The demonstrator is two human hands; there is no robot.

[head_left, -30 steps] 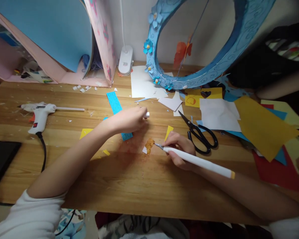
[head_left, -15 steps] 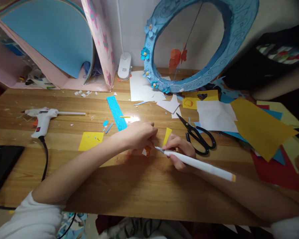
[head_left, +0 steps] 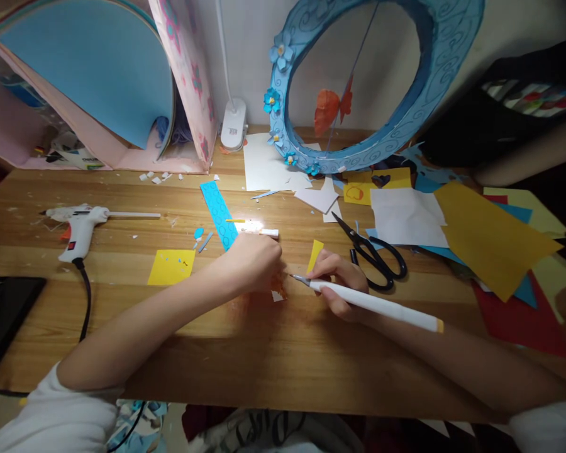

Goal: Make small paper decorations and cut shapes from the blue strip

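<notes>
In my right hand (head_left: 342,283) is a white brush marker (head_left: 382,305), gripped like a pen. Its grey, pointed tip aims left at a small, partly orange-coloured paper piece (head_left: 277,294). My left hand (head_left: 257,261) is curled over that piece, which pokes out below the fingers; the fingertips are mostly hidden. Just beyond my left knuckles lies a white marker cap (head_left: 266,233). A narrow yellow paper strip (head_left: 315,255) stands out behind my right fingers; whether they touch it, I cannot tell. Black-handled scissors (head_left: 375,251) lie half open to the right of that hand.
A glue gun (head_left: 85,229) rests on the left, its cord running down. A blue paper strip (head_left: 219,214) and a yellow square (head_left: 170,267) lie beyond my left arm. At the back stands a blue ring (head_left: 283,82) with flowers. Coloured paper sheets (head_left: 500,245) pile up on the right.
My left hand has shifted slightly left and curled more, uncovering the white cap. The marker's tip has moved a little left and up. The view has shifted slightly.
</notes>
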